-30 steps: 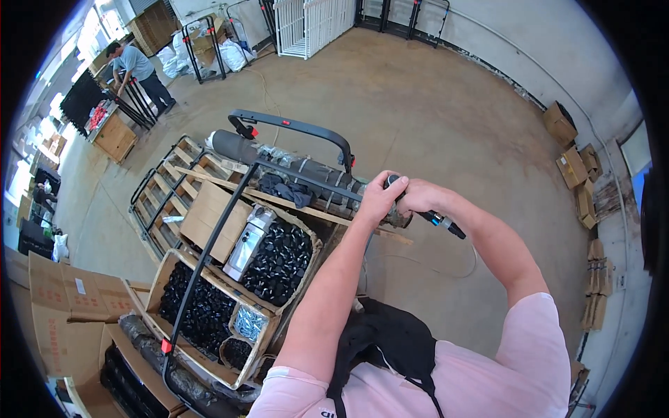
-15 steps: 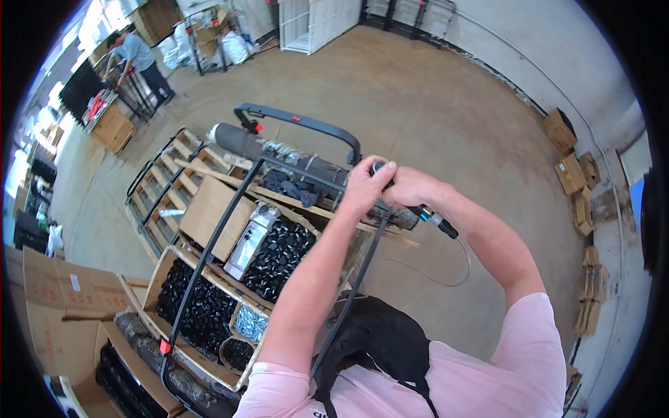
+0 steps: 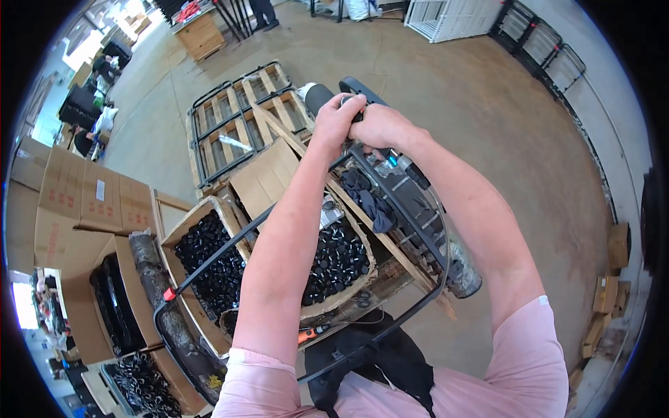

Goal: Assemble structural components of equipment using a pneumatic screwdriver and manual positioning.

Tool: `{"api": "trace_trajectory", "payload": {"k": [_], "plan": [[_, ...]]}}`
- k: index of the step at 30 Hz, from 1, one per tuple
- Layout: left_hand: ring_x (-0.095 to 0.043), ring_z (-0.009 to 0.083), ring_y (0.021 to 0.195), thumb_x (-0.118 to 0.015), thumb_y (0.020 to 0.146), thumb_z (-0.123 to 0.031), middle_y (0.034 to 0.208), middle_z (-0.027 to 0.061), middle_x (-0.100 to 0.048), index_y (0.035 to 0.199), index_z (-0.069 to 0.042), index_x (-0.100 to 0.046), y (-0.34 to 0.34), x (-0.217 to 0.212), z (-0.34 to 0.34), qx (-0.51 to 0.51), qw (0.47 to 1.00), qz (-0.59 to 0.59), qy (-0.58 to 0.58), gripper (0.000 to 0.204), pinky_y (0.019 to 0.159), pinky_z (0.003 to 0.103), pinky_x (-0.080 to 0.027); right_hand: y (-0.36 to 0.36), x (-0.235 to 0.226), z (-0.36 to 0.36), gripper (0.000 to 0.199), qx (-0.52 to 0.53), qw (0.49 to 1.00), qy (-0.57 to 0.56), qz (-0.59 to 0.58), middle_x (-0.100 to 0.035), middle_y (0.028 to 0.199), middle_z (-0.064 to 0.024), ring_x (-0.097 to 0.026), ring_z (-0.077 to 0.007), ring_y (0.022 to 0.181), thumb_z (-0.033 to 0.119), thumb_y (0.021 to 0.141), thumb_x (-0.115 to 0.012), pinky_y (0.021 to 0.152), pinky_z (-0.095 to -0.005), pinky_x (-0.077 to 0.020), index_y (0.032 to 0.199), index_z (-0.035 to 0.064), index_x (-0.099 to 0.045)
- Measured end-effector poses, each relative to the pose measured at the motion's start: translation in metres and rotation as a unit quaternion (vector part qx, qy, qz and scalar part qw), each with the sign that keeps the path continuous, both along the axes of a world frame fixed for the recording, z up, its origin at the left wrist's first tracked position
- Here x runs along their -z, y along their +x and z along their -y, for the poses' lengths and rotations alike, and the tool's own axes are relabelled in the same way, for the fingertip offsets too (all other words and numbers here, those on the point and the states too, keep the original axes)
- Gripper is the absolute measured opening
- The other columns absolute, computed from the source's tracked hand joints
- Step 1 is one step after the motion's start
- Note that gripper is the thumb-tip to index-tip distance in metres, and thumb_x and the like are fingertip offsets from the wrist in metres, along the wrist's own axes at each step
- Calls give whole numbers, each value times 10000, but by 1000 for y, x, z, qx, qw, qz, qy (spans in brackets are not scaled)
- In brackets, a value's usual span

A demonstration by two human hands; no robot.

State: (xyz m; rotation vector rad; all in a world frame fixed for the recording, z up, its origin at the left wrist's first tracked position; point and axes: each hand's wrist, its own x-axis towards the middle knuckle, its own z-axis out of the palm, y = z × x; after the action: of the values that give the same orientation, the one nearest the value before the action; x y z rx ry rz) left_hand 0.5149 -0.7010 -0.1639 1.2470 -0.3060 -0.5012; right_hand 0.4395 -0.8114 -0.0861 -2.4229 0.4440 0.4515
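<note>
My left hand (image 3: 336, 125) is closed at the upper joint of a black tubular frame (image 3: 411, 226), a dark part showing under its thumb. Close against it, my right hand (image 3: 385, 129) wraps round a corded power screwdriver (image 3: 412, 169), black with a blue ring; its back end and cord point down toward me. The screwdriver's tip is hidden by my hands. Behind them rises the frame's bent padded section (image 3: 357, 87). Left of my left forearm, a bin holds small black plastic parts (image 3: 209, 251); more black parts (image 3: 338, 261) fill another bin to the forearm's right.
Black frames lie on a wooden pallet (image 3: 209, 150) ahead. A wrapped roller (image 3: 460, 272) and dark cloth (image 3: 369, 202) are under the frame. Cardboard boxes (image 3: 90, 184) stand left, more boxes (image 3: 606, 296) along the right wall. An orange-handled tool (image 3: 306, 336) lies near me. A person's legs (image 3: 263, 14) show far off.
My view has turned, and both hands with the screwdriver now appear higher and further left. The frame has shifted or tilted with them. Both hands keep their grip.
</note>
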Motion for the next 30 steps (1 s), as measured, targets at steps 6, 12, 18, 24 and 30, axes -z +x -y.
{"api": "trace_trajectory", "payload": {"k": [6, 12, 18, 24, 30], "plan": [[-632, 138, 796, -742, 947, -297, 889, 36, -683, 996, -39, -714, 21, 18, 7, -16, 999, -27, -15, 264, 701, 324, -522, 32, 17, 7, 295, 2, 1000, 2, -11, -735, 744, -74, -723, -213, 658, 304, 850, -648, 682, -371, -574, 817, 27, -742], [-656, 153, 863, -723, 977, -293, 944, 51, -710, 1046, -53, -722, 19, 28, 7, -17, 1000, -20, -12, 250, 770, 330, -530, 32, 21, 8, 300, -24, 1000, -3, -20, -717, 701, -79, -722, -225, 638, 294, 853, -631, 658, -382, -571, 762, 22, -718], [-645, 143, 834, -738, 958, -292, 946, 54, -707, 1041, -29, -720, 20, 33, 3, -28, 999, -9, -20, 277, 753, 319, -531, 36, 27, 4, 316, -36, 998, -31, -27, -731, 711, -101, -739, -249, 666, 296, 855, -609, 676, -390, -576, 745, 25, -729], [-638, 135, 846, -742, 967, -334, 957, 51, -702, 1084, -26, -712, 12, 42, 3, -34, 999, -3, -25, 331, 745, 318, -529, 32, 32, 5, 361, -57, 997, -41, -34, -728, 716, -124, -714, -249, 608, 308, 872, -608, 621, -408, -556, 806, -28, -723], [-631, 134, 844, -740, 973, -364, 962, 46, -692, 1118, -37, -703, 12, 45, -2, -43, 999, 6, 2, 359, 734, 316, -528, 31, 35, -1, 324, -53, 997, -35, -35, -729, 725, -131, -732, -261, 641, 272, 878, -578, 629, -421, -555, 787, -4, -719]]}}
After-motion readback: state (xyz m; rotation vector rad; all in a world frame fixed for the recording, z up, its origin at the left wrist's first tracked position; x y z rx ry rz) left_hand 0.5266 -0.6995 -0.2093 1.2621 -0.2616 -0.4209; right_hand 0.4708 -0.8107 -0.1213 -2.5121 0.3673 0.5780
